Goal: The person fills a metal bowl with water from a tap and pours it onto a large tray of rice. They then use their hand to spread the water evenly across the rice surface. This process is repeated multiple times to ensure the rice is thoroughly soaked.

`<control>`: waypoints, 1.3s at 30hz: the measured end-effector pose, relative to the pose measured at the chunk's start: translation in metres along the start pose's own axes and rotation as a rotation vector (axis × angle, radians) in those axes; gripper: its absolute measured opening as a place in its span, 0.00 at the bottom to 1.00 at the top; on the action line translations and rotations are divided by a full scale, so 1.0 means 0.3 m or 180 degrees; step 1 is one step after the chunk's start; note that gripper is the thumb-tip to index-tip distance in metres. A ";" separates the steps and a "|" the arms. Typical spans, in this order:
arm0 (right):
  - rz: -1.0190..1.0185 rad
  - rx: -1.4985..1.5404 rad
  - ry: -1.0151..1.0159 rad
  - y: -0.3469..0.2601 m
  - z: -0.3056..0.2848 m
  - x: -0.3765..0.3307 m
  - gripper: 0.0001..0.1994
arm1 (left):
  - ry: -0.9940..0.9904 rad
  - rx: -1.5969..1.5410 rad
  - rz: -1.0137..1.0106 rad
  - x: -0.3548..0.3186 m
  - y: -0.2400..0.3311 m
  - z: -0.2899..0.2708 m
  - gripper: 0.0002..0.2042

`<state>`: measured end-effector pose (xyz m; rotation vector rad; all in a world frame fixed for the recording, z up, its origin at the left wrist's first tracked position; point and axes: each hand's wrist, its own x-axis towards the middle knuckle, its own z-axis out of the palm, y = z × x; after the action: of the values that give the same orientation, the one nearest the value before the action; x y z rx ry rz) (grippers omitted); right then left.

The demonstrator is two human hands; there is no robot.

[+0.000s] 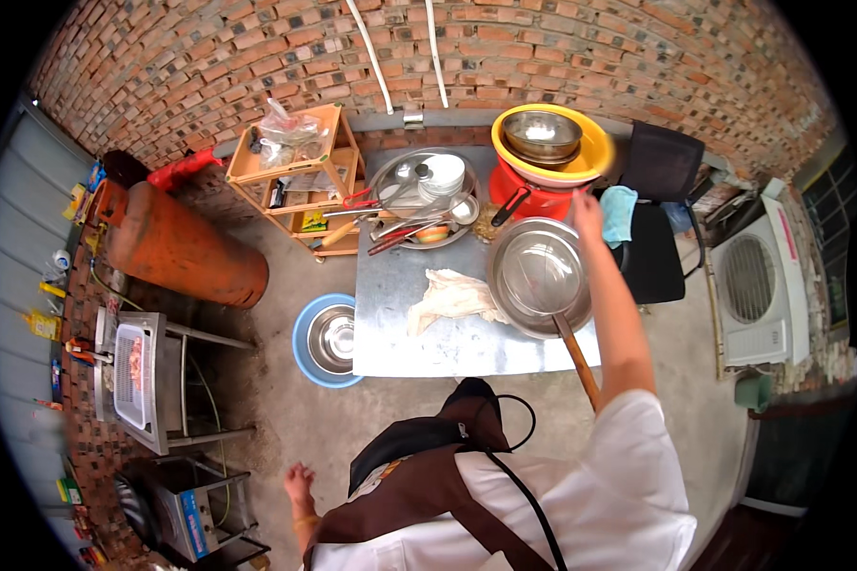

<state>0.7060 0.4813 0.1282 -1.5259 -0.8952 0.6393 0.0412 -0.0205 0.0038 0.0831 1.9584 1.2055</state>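
Observation:
My right hand (586, 211) reaches across the metal table (400, 352) to the side of a red basin (509, 195), beside a light-blue cloth (619, 214). Its fingers are too blurred to show whether they grip the rim. Under that forearm lies a round steel pan (538, 271) with a long wooden handle (581, 362) pointing toward me. A crumpled off-white cloth (452, 300) lies left of the pan. On the red basin sits a yellow basin (592, 143) with steel bowls (543, 133) in it. My left hand (300, 479) hangs low at my side, fingers apart, holding nothing.
A large steel tray (386, 176) holds white bowls (443, 176) and several utensils. A wooden shelf cart (338, 143) stands at the back left. A blue basin (305, 352) is on the floor. An orange gas cylinder (186, 246) lies left; a black chair (652, 252) stands right.

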 end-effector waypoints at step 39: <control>0.1879 0.0591 -0.2482 -0.213 0.316 -0.116 0.05 | -0.2207 -0.1015 -0.0217 -0.346 0.894 1.491 0.25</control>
<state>0.5980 0.5063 0.1732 -1.3684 -0.8999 1.7766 0.3170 0.3990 0.1792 0.2329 1.1516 1.2205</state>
